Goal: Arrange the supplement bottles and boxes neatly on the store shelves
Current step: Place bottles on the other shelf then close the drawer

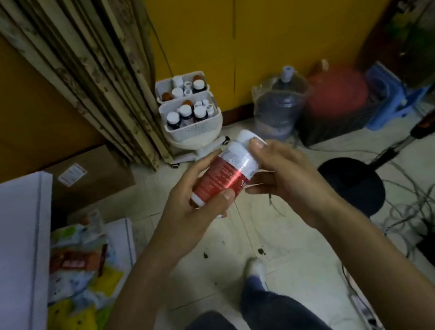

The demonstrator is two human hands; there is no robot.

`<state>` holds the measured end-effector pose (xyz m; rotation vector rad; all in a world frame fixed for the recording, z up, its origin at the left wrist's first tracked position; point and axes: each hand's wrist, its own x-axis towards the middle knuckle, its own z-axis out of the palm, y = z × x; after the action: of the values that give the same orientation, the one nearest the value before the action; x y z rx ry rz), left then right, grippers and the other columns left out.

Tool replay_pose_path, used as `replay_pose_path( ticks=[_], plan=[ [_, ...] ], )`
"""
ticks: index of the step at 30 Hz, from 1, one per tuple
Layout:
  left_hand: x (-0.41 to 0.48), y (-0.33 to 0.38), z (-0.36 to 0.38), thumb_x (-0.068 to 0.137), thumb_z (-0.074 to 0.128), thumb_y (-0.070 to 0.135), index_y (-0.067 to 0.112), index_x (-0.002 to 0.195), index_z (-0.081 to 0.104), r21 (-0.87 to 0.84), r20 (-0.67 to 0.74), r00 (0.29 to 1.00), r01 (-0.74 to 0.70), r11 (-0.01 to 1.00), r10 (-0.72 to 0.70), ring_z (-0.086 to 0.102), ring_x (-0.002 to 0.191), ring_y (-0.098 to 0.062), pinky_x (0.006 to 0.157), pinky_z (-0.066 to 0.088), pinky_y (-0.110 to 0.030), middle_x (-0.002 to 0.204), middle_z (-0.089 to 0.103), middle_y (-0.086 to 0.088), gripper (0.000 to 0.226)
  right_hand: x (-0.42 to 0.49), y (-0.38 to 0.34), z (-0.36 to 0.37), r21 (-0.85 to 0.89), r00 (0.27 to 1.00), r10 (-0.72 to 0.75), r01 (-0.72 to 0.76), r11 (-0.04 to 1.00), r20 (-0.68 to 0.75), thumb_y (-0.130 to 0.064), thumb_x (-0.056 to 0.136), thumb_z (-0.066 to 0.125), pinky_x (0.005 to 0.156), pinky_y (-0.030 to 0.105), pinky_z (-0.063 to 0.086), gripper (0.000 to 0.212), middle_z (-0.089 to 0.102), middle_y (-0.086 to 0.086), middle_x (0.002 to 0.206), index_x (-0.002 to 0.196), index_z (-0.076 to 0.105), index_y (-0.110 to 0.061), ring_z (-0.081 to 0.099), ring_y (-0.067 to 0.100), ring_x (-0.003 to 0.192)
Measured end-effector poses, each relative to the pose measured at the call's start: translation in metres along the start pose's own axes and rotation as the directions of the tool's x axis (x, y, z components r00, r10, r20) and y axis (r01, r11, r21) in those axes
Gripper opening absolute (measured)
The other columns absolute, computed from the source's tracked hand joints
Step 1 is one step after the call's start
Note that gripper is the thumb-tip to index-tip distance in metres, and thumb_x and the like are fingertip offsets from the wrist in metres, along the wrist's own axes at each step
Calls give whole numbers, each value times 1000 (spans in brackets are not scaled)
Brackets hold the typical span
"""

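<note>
A white supplement bottle (226, 170) with a red label and a white cap is held tilted in front of me, cap pointing up and away. My left hand (196, 200) grips its lower end, thumb across the label. My right hand (277, 166) grips the upper end near the cap, thumb on top. Past the hands, a white tiered basket cart (193, 131) stands on the floor against the yellow wall, and both baskets hold several dark and white bottles (187, 112).
A white shelf top (4, 258) is at the left, with a bin of colourful packets (79, 274) below it and a cardboard box (91, 174) behind. A water jug (279, 108), red bag, blue stool, black stool (352, 185) and tangled cables lie at the right.
</note>
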<state>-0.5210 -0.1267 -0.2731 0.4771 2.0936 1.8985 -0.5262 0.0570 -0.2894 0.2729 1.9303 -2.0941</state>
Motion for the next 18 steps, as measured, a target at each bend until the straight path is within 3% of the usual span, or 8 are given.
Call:
replay_pose_path(
  ticks=[1,4,6,10,15,18],
  plan=[
    [8,-10,6,74,69,40,45,122,46,-27,-78,992,95,995,-97,63,87,0,62,50,-13,105,61,27,53,15,-9,-7,-16,1000,5,-5,1000,24,-52,78,58,79,33,56,43,73,2,95,105,66,-20,70,16,86],
    [45,-29,-8,69,68,45,45,125,43,59,-161,985,65,996,-54,59,102,0,71,51,-15,118,54,21,62,58,-28,-18,-29,995,36,-33,999,90,-35,91,57,77,32,54,20,73,2,95,103,67,-23,70,16,85],
    [73,-31,-18,68,75,39,40,122,47,-7,-257,961,103,995,-101,59,100,-1,72,51,-15,115,57,21,61,85,-38,-20,9,992,57,-59,998,116,-27,94,55,74,31,54,17,73,3,97,105,66,-23,70,17,87],
    [107,-40,-47,71,73,21,31,118,52,25,-282,957,71,997,-61,60,99,-2,72,51,-16,109,61,21,53,133,-49,-15,17,983,75,-79,997,168,-31,92,56,73,30,56,24,74,3,100,114,61,-23,71,22,90],
    [170,-61,-97,67,84,34,38,121,47,15,-317,942,119,993,-108,56,103,4,73,52,-16,119,55,17,65,209,-62,3,87,987,77,-90,992,142,-34,79,63,72,32,56,47,72,8,103,122,58,-16,71,27,91],
    [216,-78,-138,64,86,34,35,115,50,-57,-351,927,124,991,-136,60,98,4,71,52,-17,115,57,13,62,260,-71,15,105,989,110,-120,987,102,-26,81,64,70,32,57,46,72,10,102,123,55,-10,71,28,91]
  ],
)
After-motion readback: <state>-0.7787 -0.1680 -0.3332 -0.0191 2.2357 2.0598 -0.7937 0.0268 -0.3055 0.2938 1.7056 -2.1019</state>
